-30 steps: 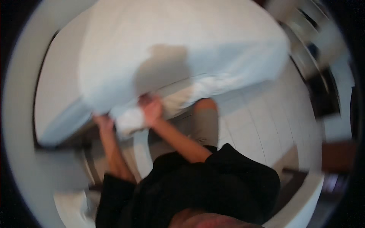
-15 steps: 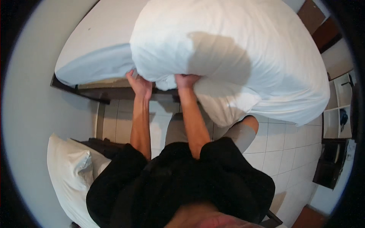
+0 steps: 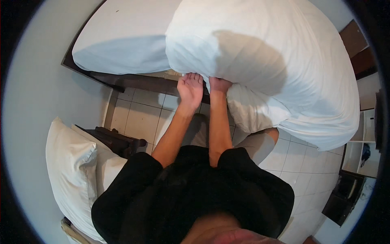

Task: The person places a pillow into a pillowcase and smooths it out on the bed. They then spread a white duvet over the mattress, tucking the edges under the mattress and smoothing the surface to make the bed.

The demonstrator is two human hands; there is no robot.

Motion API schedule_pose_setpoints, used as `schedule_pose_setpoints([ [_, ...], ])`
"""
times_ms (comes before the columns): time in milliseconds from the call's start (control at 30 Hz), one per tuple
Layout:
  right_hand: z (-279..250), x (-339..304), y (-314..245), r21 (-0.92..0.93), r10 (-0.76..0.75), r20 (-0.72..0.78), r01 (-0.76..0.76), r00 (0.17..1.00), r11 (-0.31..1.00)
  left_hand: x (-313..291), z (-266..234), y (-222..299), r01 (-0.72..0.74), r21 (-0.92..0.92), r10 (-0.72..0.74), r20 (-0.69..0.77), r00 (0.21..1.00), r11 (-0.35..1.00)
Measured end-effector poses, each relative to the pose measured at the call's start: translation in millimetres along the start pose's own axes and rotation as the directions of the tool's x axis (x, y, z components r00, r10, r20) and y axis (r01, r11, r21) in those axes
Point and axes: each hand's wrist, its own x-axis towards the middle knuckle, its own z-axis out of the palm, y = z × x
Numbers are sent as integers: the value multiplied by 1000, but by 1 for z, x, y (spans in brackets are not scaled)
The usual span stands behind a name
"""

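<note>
A thick white duvet (image 3: 248, 36) lies bunched over the bed, with a smooth white sheet (image 3: 122, 53) covering the mattress to its left. At the near edge, my left hand (image 3: 190, 90) is palm up with its fingers stretched out, their tips at the mattress's lower edge just beneath the duvet. Close to its right, my right hand (image 3: 220, 85) reaches under the duvet's hanging edge; its fingers are hidden in the bedding. A narrow strip of white cloth shows between both hands. Below them runs the dark wooden bed frame (image 3: 140, 82).
White pillows (image 3: 71, 175) rest on a dark wooden chair (image 3: 122, 140) behind me at left. Against the right wall stand open white shelves (image 3: 361, 152). A duvet corner (image 3: 248, 110) hangs near my knee above the tiled floor (image 3: 138, 112).
My left hand has moved right, closer to my right hand, and turned palm up. The sheet edge lies lower over the bed frame at left. The whole view has shifted slightly.
</note>
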Motion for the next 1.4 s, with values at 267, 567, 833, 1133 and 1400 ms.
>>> schedule_pose_setpoints([
  [267,6,-23,-30,16,153,85,-155,985,988,75,3,-15,-55,-48,61,138,989,997],
  [567,2,-82,-96,-164,-94,-128,72,987,984,51,-10,-20,25,103,-13,-118,993,994],
  [833,29,-63,-86,-154,-166,-52,156,985,976,14,7,-56,238,-87,-233,71,970,967],
  [1133,29,-85,-119,-404,66,42,-43,997,914,84,2,-115,-38,604,13,46,999,796],
  [1400,47,-27,-127,-97,-244,260,277,934,956,75,6,-104,106,379,-74,-99,992,919],
])
